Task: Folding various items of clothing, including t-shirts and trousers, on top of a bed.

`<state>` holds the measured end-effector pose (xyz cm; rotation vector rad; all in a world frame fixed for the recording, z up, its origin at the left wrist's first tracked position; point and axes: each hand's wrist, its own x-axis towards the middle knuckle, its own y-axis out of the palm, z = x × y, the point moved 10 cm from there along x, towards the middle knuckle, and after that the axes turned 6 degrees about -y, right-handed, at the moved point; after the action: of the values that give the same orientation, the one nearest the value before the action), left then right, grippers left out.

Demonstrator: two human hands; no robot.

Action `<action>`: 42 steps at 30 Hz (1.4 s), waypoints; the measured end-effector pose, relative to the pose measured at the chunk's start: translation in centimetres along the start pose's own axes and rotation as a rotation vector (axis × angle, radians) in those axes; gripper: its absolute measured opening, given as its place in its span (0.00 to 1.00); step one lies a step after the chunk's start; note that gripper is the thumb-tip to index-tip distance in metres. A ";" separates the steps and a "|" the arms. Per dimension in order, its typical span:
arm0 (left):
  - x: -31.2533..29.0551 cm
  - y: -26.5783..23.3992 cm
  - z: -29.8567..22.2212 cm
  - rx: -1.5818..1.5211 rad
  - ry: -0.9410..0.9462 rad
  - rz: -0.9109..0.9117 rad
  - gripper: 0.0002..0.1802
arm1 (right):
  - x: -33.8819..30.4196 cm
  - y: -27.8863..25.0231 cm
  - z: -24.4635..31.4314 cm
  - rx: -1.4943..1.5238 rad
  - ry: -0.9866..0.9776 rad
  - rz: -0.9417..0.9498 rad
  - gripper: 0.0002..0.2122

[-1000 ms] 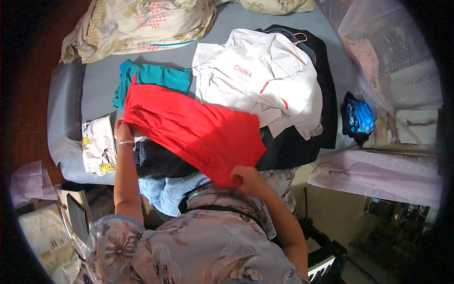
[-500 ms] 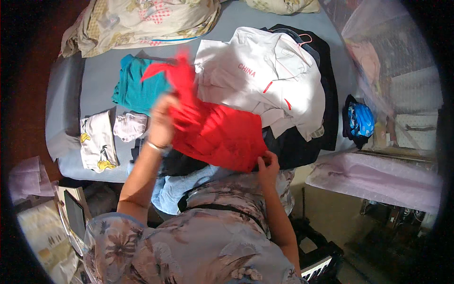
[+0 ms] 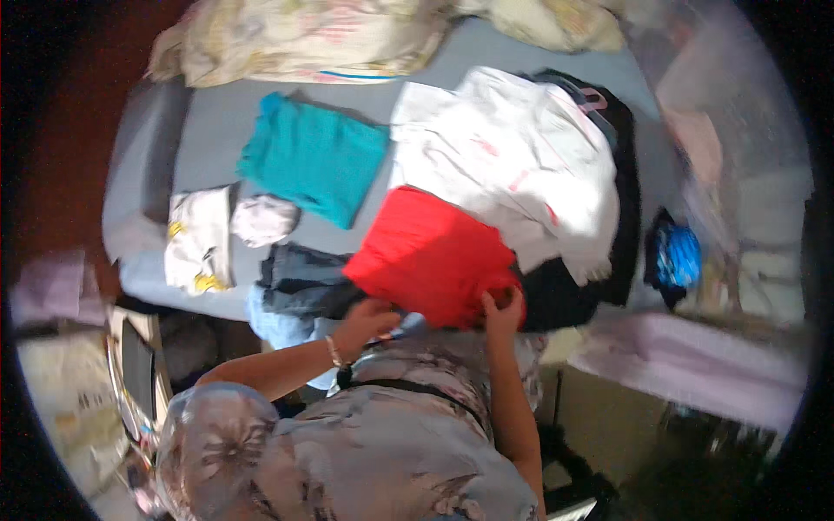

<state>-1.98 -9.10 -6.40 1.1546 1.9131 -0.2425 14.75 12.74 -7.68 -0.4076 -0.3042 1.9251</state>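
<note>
A red garment (image 3: 430, 252), folded into a rough rectangle, lies in front of me at the bed's near side. My right hand (image 3: 504, 308) pinches its near right corner, fingers bent over the cloth. Beside its near left edge is my left hand (image 3: 367, 323), slightly blurred, with loosely bent fingers and no cloth visible in them. Dark folded jeans (image 3: 308, 282) and light blue denim (image 3: 271, 319) lie left of the red garment. Beyond it, a white jacket (image 3: 495, 148) is spread over black clothing (image 3: 627, 208). A folded teal garment (image 3: 313, 161) lies farther left.
Folded white cloth with yellow prints (image 3: 198, 243) and a small pale bundle (image 3: 263, 220) sit at left on the grey bed (image 3: 217, 113). A blue and black bundle (image 3: 678, 253) lies at right. Patterned bedding (image 3: 304, 43) covers the far side. Sheer netting (image 3: 738, 156) hangs at right.
The raised part of the red garment has come down flat, uncovering the teal one. My left hand has let go and moved toward me; my right hand stays at the near right corner.
</note>
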 end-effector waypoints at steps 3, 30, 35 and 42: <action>1.6 2.7 3.5 -0.097 -0.141 0.059 0.28 | 0.1 1.5 1.1 0.124 -0.109 0.049 0.27; -11.9 -18.7 -21.4 -0.709 0.874 -0.221 0.17 | -2.2 1.7 -1.1 0.513 0.272 0.237 0.13; -21.0 -27.9 -24.8 -0.772 1.292 -0.216 0.15 | -2.2 1.5 -1.9 0.680 0.253 0.245 0.10; -12.9 -42.1 -8.5 -1.237 1.359 -0.779 0.13 | -2.4 1.3 -2.4 0.593 0.271 0.280 0.11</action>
<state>-37.76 -35.73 -2.09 -0.5321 2.7132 1.4734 15.51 10.11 -10.05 -0.3153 0.5184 2.0864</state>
